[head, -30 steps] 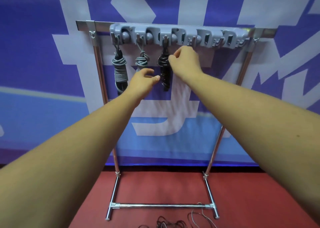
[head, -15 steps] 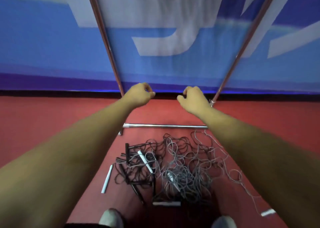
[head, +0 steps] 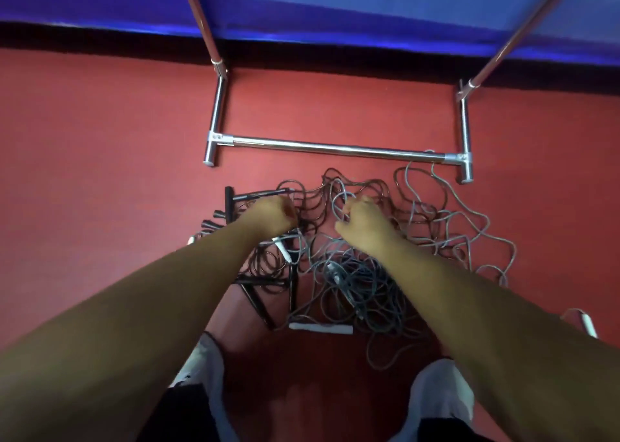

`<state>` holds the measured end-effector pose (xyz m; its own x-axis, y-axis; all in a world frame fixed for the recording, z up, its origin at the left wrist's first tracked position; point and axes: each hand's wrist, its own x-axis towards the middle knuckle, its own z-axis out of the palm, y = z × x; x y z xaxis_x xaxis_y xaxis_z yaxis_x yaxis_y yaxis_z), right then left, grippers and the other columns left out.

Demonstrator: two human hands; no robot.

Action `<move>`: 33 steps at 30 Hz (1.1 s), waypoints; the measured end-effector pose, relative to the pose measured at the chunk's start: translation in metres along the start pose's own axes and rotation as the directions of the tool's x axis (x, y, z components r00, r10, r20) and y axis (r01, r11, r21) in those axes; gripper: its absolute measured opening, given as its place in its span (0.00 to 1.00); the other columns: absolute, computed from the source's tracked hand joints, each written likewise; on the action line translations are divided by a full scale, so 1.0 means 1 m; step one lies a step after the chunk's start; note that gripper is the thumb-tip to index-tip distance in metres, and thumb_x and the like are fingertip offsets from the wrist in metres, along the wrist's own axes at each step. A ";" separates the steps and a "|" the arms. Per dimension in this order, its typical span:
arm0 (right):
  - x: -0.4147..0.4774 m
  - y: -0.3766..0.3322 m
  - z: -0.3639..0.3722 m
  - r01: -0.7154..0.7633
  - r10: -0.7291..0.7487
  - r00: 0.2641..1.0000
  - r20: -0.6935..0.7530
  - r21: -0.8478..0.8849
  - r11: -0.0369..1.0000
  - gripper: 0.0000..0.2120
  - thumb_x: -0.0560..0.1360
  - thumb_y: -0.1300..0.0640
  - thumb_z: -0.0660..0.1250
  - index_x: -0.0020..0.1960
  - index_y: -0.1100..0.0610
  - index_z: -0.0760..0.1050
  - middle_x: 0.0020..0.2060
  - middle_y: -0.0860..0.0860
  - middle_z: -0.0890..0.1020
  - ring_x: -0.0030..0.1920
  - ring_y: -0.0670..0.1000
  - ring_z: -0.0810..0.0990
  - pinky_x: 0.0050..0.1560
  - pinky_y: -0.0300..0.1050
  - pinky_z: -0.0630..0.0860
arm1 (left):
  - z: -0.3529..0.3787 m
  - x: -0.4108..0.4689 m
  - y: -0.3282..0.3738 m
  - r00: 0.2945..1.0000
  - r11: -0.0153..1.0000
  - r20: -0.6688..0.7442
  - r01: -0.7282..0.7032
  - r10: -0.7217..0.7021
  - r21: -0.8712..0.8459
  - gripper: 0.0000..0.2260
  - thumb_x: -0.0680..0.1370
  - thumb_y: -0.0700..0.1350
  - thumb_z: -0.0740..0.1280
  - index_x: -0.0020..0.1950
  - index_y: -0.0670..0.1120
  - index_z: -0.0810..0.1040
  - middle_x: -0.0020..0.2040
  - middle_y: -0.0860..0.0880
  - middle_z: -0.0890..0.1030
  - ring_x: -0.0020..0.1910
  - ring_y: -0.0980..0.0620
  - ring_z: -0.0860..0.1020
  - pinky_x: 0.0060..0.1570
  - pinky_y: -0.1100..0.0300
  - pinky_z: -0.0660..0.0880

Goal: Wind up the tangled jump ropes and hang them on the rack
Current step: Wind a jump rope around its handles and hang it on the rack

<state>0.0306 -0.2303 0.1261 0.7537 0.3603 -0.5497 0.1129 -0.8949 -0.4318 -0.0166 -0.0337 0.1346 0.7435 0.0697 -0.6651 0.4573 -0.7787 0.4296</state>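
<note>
On the red floor (head: pixel 100 173), just in front of the rack (head: pixel 335 148): 1 pile of tangled jump ropes (head: pixel 355 274), not wound. Black cords (head: pixel 265 270) lie to the left and grey cords (head: pixel 439 220) to the right, the 2 colours interlaced at the middle. 1 white handle (head: pixel 320 328) lies at the near edge of the pile, and 1 black handle (head: pixel 229 203) at its far left. Left hand (head: pixel 273 215): fingers curled, over the black cords; whether it grips any cannot be told. Right hand (head: pixel 365 222): fingers curled, beside a grey loop; grip likewise cannot be told. 2 white shoes (head: pixel 443 388) stand near the pile. Blue banner (head: pixel 335 12) hangs behind the rack.
</note>
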 end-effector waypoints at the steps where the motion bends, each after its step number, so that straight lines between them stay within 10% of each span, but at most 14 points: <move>1: 0.004 0.004 0.013 0.010 -0.010 0.999 0.031 -0.011 1.000 0.14 0.76 0.56 0.67 0.57 0.65 0.77 0.57 0.60 0.74 0.56 0.60 0.76 0.58 0.52 0.75 | 0.012 0.007 -0.006 0.999 0.999 0.030 -0.014 0.013 0.030 0.13 0.79 0.46 0.68 0.60 0.42 0.80 0.57 0.41 0.82 0.57 0.42 0.79 0.55 0.56 0.75; 6: 0.022 0.012 0.063 0.028 -0.025 0.992 0.124 -0.018 0.999 0.04 0.74 0.58 0.67 0.44 0.59 0.75 0.48 0.57 0.76 0.52 0.59 0.77 0.49 0.47 0.74 | 0.065 0.039 -0.044 0.995 0.994 0.062 -0.080 0.075 0.079 0.29 0.74 0.51 0.73 0.74 0.51 0.69 0.64 0.43 0.75 0.62 0.41 0.76 0.64 0.49 0.74; 13: 0.030 0.015 0.087 0.017 -0.006 0.978 0.207 -0.050 0.999 0.06 0.71 0.58 0.68 0.36 0.58 0.77 0.37 0.57 0.81 0.44 0.59 0.81 0.41 0.40 0.70 | 0.066 0.049 -0.055 0.994 0.994 -0.072 -0.079 0.084 0.072 0.11 0.77 0.37 0.67 0.58 0.45 0.81 0.49 0.43 0.84 0.48 0.42 0.82 0.50 0.53 0.77; 18: 0.025 -0.003 0.052 -0.049 0.027 0.988 0.153 0.141 0.989 0.13 0.73 0.55 0.72 0.55 0.60 0.80 0.53 0.55 0.84 0.52 0.55 0.82 0.57 0.51 0.78 | 0.006 0.031 -0.028 0.988 0.975 -0.023 -0.144 0.150 0.171 0.19 0.79 0.36 0.62 0.70 0.40 0.68 0.50 0.37 0.81 0.47 0.39 0.80 0.44 0.51 0.74; 22: 0.001 -0.049 -0.006 -0.067 -0.052 0.977 0.206 0.531 0.845 0.23 0.74 0.59 0.74 0.68 0.58 0.74 0.63 0.54 0.79 0.60 0.53 0.79 0.61 0.46 0.74 | -0.055 -0.011 0.015 0.975 0.967 -0.018 -0.217 0.221 0.130 0.10 0.80 0.40 0.65 0.59 0.39 0.68 0.51 0.37 0.81 0.47 0.39 0.80 0.48 0.47 0.78; 26: -0.043 -0.080 -0.057 0.005 -0.140 0.977 0.161 0.640 0.768 0.02 0.76 0.57 0.71 0.46 0.54 0.82 0.44 0.49 0.86 0.51 0.50 0.82 0.58 0.49 0.75 | -0.113 -0.064 0.063 0.942 0.950 -0.129 -0.311 0.309 0.000 0.06 0.78 0.35 0.64 0.46 0.44 0.70 0.40 0.41 0.84 0.35 0.43 0.82 0.34 0.56 0.78; 33: -0.141 -0.122 -0.174 0.279 -0.244 0.956 -0.160 0.743 0.608 0.11 0.80 0.65 0.61 0.40 0.60 0.77 0.26 0.52 0.70 0.27 0.48 0.70 0.32 0.41 0.67 | -0.172 -0.166 0.081 0.879 0.907 -0.294 -0.414 0.376 -0.080 0.05 0.79 0.39 0.69 0.42 0.45 0.79 0.35 0.50 0.83 0.29 0.58 0.77 0.34 0.66 0.73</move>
<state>0.0235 -0.2181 0.3811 0.7968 0.5210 -0.3060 -0.2019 -0.2477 -0.9476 -0.0194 -0.0010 0.3850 0.9688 -0.0478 -0.2432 0.1454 -0.6851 0.7138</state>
